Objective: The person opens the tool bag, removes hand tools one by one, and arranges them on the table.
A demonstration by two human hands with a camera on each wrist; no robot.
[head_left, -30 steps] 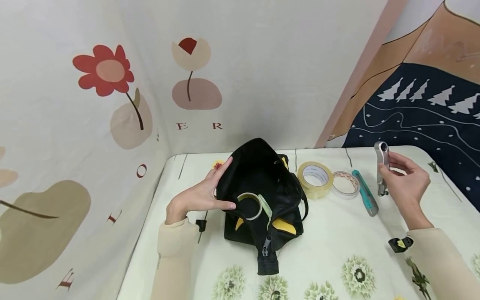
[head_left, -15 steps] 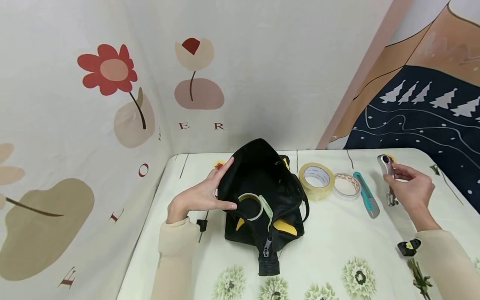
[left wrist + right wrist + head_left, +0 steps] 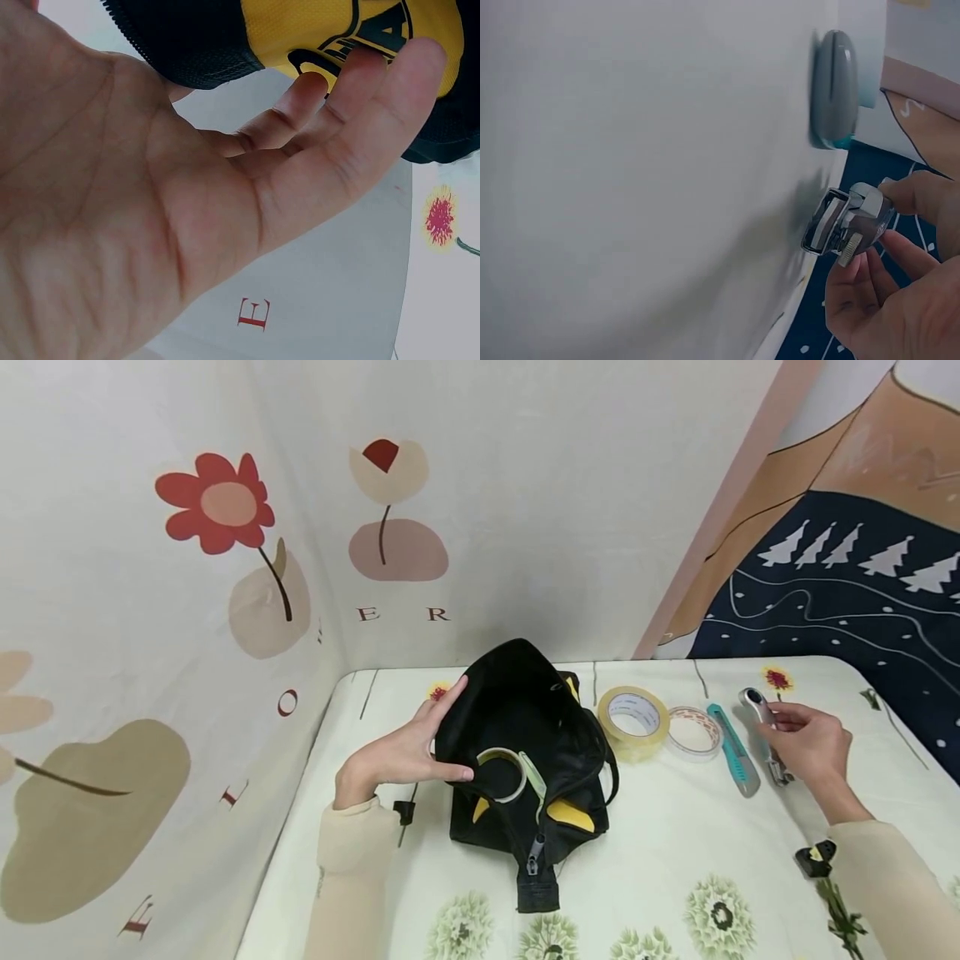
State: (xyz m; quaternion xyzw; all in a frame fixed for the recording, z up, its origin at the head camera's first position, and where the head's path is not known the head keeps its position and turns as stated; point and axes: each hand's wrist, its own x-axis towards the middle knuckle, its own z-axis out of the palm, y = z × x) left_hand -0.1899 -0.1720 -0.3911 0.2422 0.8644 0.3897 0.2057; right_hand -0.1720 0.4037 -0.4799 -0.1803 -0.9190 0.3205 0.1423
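Note:
My left hand [image 3: 401, 747] holds the rim of a black zippered bag [image 3: 517, 693], thumb inside the opening and fingers outside. In the left wrist view those fingers lie against the bag's yellow panel [image 3: 277, 30]. A pale tape roll [image 3: 517, 785] and a light green item [image 3: 532, 772] sit in the bag's mouth. Over at the right, my right hand [image 3: 813, 743] pinches a silver metal hand tool [image 3: 756, 703] between thumb and fingers. One end of the tool is round with a hole; a knurled screw shows at its other end [image 3: 855, 221], low over the tabletop.
Between bag and right hand lie a wide clear tape roll [image 3: 633, 727], a thinner tape roll [image 3: 711, 747] and a teal box cutter [image 3: 735, 756]. A flower-printed cloth [image 3: 660, 860] covers the table. Printed fabric [image 3: 555, 527] hangs behind.
My right hand first moved right with the silver tool, then came back left and lower, the tool now tilted near the box cutter. My left hand stays on the bag.

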